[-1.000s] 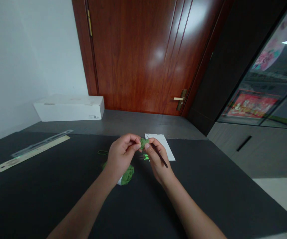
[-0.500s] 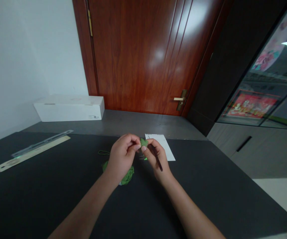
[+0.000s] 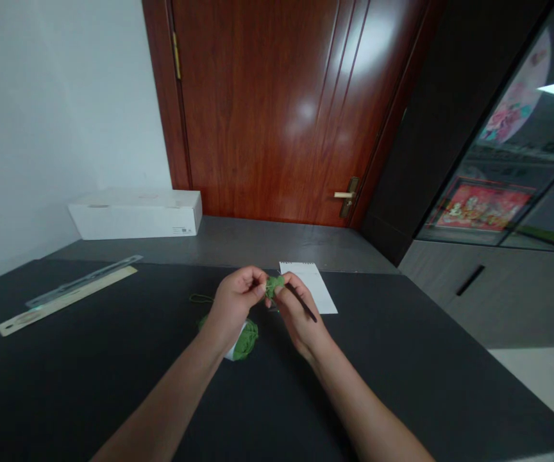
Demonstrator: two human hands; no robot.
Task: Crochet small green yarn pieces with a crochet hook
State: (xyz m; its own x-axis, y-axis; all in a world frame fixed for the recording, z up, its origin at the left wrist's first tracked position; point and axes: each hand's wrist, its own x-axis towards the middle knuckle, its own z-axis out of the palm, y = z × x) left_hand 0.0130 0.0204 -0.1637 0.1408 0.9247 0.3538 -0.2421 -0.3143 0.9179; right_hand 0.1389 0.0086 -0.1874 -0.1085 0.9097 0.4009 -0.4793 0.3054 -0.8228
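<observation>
Between my hands, a small green crocheted piece (image 3: 274,286) is pinched in the fingers of my left hand (image 3: 233,306). My right hand (image 3: 299,314) holds a dark crochet hook (image 3: 303,303) whose tip is at the green piece, and its fingertips touch the piece. Below my left wrist lies a green yarn ball (image 3: 247,340), partly hidden by the hand, with white showing at its core. A thin green strand (image 3: 201,298) loops on the table to the left of my left hand.
A white notepad (image 3: 313,289) lies behind my right hand on the black table (image 3: 113,385). A wooden ruler (image 3: 65,301) and a metal ruler (image 3: 84,281) lie to the left. A white box (image 3: 135,215) stands on a grey ledge before a wooden door (image 3: 258,109).
Both hands have moved slightly closer together and lower, with the hook now tilted more to the right. The view has shifted slightly too.
</observation>
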